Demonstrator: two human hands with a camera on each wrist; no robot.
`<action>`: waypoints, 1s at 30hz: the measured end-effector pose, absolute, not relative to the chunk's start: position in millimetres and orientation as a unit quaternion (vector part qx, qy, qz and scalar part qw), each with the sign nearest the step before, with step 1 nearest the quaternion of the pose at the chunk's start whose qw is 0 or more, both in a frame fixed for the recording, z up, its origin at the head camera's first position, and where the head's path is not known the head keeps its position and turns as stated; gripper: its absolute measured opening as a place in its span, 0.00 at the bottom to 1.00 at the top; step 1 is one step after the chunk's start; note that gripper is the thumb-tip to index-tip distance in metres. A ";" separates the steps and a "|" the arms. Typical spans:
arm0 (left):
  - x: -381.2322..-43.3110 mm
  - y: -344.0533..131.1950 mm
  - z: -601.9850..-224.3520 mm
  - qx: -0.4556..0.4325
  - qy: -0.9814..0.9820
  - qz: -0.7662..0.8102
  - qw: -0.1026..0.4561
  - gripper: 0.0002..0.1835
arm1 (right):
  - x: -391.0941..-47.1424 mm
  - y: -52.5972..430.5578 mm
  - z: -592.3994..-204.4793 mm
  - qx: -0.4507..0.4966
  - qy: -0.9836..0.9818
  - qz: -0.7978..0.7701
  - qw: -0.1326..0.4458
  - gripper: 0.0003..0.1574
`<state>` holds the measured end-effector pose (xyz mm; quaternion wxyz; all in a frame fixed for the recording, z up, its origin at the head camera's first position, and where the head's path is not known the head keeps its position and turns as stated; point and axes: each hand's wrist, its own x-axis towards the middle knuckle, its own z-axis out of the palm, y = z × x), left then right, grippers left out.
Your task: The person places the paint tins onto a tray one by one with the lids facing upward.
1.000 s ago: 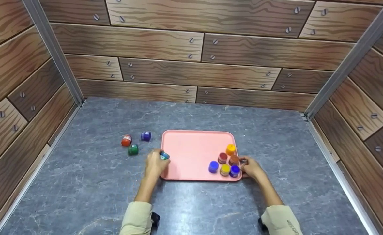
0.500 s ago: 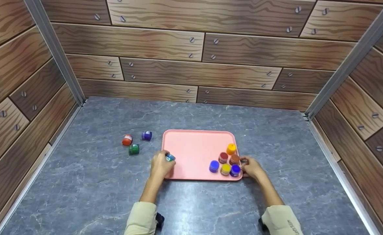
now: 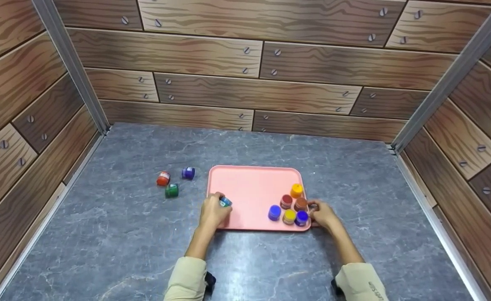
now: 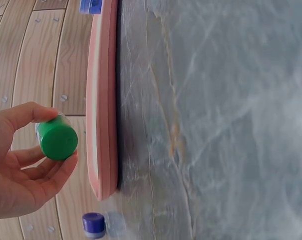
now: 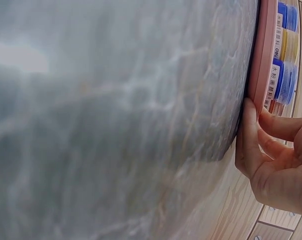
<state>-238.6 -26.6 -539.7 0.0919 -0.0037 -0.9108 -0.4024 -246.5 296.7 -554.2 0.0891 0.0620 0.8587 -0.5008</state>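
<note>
My left hand (image 3: 215,212) pinches a paint jar with a green lid (image 4: 59,141) between thumb and fingers. It holds the jar over the left part of the pink tray (image 3: 249,184), with the lid facing the left wrist camera. At the tray's right edge, my right hand (image 3: 323,214) grips the rim, thumb and fingers on either side. Close to that hand stand several upright paint jars on the tray, among them a dark blue jar (image 3: 301,218), a brown jar (image 3: 300,204), a yellow jar (image 3: 289,216) and an orange jar (image 3: 296,190).
Left of the tray, a red-orange jar (image 3: 163,178), a green jar (image 3: 172,190) and a purple jar (image 3: 188,173) lie on the grey marbled table (image 3: 103,234). Wood-patterned walls (image 3: 212,92) enclose the back and both sides.
My left hand has moved right with the green-lidded jar, from the tray's left edge to farther over it. My right hand stays at the tray's right rim.
</note>
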 end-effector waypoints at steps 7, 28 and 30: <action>-237.3 -19.7 -543.7 -0.019 -0.909 -0.402 0.110 0.17 | -245.1 297.4 -555.4 0.065 0.847 -0.519 0.097 0.27; -239.9 4.7 -534.9 -0.025 -0.906 -0.413 0.083 0.18 | -247.4 298.2 -556.8 0.067 0.856 -0.505 0.091 0.28; -240.8 7.6 -534.4 -0.025 -0.907 -0.412 0.080 0.18 | -247.2 298.4 -556.7 0.066 0.856 -0.505 0.089 0.28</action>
